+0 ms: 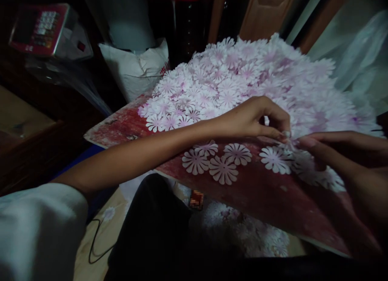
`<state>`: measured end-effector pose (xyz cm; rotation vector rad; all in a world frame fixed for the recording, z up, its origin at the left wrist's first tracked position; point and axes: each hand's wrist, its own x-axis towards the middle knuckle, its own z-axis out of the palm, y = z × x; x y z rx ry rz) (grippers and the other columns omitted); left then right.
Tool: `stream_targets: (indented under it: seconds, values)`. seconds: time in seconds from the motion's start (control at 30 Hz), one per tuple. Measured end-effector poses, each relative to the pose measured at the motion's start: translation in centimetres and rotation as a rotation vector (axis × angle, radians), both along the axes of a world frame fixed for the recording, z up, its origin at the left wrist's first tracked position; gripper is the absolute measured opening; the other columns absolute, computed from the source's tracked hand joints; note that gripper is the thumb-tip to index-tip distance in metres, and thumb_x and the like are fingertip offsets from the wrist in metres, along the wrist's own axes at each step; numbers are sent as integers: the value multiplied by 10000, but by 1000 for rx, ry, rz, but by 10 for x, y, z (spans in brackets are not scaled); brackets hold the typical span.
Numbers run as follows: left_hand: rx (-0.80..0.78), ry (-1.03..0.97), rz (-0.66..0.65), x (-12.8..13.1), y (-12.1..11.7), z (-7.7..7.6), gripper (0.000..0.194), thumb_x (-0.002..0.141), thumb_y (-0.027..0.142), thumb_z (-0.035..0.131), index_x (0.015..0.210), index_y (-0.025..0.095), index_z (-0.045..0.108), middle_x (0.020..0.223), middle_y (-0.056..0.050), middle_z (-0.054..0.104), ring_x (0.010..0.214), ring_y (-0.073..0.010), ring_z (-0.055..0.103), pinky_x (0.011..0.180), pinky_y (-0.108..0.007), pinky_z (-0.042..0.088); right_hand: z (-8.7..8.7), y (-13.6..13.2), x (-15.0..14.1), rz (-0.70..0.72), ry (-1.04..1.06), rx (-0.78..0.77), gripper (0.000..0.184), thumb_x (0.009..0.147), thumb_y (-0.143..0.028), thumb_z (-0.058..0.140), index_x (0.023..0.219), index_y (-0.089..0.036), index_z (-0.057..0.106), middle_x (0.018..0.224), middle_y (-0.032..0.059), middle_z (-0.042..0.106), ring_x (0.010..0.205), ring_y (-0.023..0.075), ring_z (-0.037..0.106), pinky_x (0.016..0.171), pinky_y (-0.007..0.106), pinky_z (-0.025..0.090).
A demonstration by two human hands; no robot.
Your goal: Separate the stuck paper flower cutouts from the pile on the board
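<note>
A big heap of white and pink cut-out flowers (242, 79) covers the far part of a worn red board (260, 192). A few single flowers (222, 168) lie flat on the board's bare near part. My left hand (257, 119) reaches across from the left, its fingers curled and its thumb and fingertips pinched on a flower (289, 145) at the heap's edge. My right hand (342, 156) comes in from the right, fingers pressed together on the same flower, fingertip to fingertip with the left hand.
A white sack (136, 71) stands behind the board's left end. A red device with a keypad (41, 28) sits on a dark shelf at the top left. More flowers (257, 232) lie on the floor under the board. A black cable (97, 240) runs beside my dark trouser leg.
</note>
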<state>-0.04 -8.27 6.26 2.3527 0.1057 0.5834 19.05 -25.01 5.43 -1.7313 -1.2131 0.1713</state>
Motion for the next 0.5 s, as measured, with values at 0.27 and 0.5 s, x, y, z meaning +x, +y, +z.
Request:
stream_targets:
  seconds: [0.27,0.5]
  values:
    - [135,-108,90,-1,23,-5,521,1125,559,515,1374,185,779,1400,-142,788,1255,-236,722,1147,-394,563,14,-9,-7,0,171,5,409,575,-578,1021,794,-262,881,817,92,755,702,244,662,553,331,544]
    - [654,232,380,-10,50,-21,491,1094,325,515,1546,168,626,1610,-204,618,1494,-360,513,1201,-496,458,29,-24,9,872,340,-401,199,879,-439,847,721,-321,822,791,82,727,690,240,685,603,344,564]
